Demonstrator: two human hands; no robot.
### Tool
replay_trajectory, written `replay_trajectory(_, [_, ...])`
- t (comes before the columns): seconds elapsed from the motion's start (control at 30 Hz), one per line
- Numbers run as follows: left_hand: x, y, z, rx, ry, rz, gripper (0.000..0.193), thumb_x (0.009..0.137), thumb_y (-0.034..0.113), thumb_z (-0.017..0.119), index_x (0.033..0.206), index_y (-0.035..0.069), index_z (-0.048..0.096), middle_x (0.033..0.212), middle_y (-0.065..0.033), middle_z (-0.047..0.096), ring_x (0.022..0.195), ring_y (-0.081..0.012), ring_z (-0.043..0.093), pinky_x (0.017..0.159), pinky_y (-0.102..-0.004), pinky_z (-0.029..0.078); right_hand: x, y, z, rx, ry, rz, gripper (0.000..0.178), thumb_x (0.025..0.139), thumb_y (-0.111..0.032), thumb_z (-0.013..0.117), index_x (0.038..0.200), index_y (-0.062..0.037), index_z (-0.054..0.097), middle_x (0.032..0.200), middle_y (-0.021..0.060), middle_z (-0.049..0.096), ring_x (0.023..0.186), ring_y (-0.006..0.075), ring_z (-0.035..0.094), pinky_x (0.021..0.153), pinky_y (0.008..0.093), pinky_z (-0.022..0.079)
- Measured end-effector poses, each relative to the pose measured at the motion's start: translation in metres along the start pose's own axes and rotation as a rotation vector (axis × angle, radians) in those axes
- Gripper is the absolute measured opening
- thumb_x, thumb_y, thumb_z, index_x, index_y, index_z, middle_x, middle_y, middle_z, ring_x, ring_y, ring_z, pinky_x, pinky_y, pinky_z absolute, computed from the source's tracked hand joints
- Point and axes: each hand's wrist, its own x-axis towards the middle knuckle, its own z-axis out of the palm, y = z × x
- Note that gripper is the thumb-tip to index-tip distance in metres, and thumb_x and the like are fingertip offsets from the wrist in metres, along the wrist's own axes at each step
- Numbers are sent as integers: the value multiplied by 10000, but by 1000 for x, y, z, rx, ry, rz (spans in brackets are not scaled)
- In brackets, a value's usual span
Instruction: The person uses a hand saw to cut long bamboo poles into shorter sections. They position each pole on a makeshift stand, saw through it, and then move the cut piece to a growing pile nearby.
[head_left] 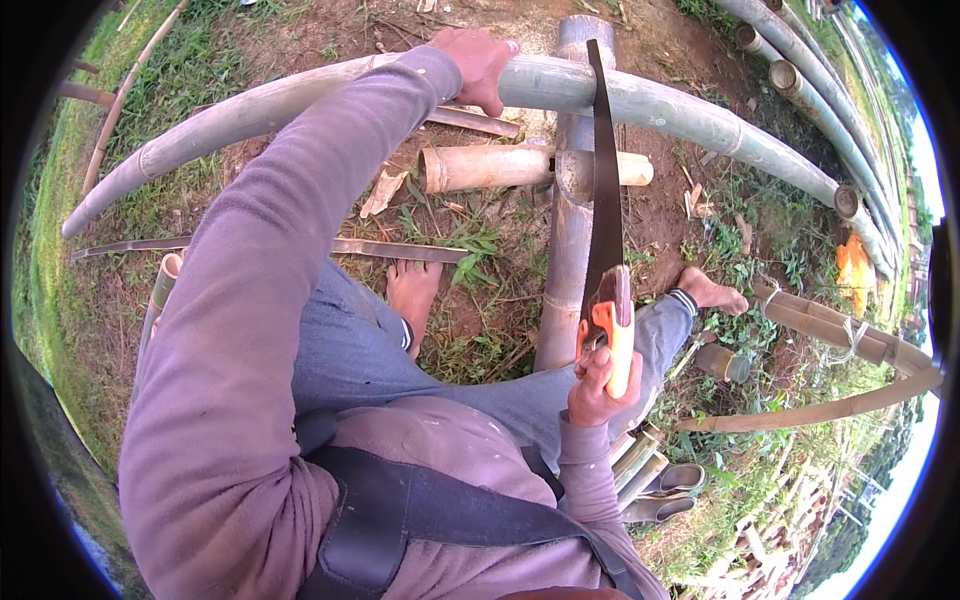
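A long pale green bamboo pole [690, 108] lies crosswise in front of me, curved by the lens. My left hand [474, 66] grips it left of its middle, thumb pointing right. In my right hand [598, 392] is a handsaw [606, 190], held by its orange and white handle. The dark blade points away from me and crosses the pole a little right of my left hand; whether its teeth are in the bamboo I cannot tell. Under the pole runs a thicker bamboo support [565, 260], with a short bamboo piece [490, 168] set crosswise through it.
Several bamboo poles [815, 90] are stacked at the far right. An orange bag [855, 272], tied bamboo [830, 325] and a pair of shoes [668, 492] lie to the right. A split bamboo strip [400, 250] lies by my bare foot [413, 296].
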Motion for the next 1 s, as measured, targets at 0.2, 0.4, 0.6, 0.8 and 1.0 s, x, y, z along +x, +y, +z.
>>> replay_trajectory(0.2, [3,-8,3,19,42,39,855,695,411,855,1448,97,599,1110,-211,769,1065,-398,748,945,-518,598,174,-32,127,86,-60,-15,244,1021,-193,785,1002,25,677,780,15,663,682,69,575,630,268,488])
replay_trajectory(0.4, [-13,5,4,-4,-21,29,843,697,407,862,1431,88,598,1092,-217,769,1062,-407,747,921,-520,601,126,0,110,139,-46,71,221,1029,-176,771,1055,19,669,868,35,711,734,62,637,648,243,516])
replay_trajectory(0.6, [-6,-6,-4,-97,-80,84,871,704,410,876,1443,69,565,1094,-206,766,1065,-407,747,952,-520,582,142,-23,111,452,-70,-53,341,1062,-218,719,1269,15,581,943,53,681,777,81,660,641,232,542])
replay_trajectory(0.8, [-7,33,17,68,119,-45,821,807,432,883,1460,80,531,1171,-186,740,1116,-387,739,961,-519,590,161,-43,122,177,-71,26,332,1050,-136,729,1311,46,633,1089,54,677,823,80,656,716,254,558])
replay_trajectory(1.0, [1,31,31,98,198,-24,730,808,426,877,1378,76,584,1153,-171,753,1075,-369,755,926,-498,618,129,-69,90,261,-77,184,344,1053,-90,716,1365,26,631,1038,38,707,779,47,625,647,208,515])
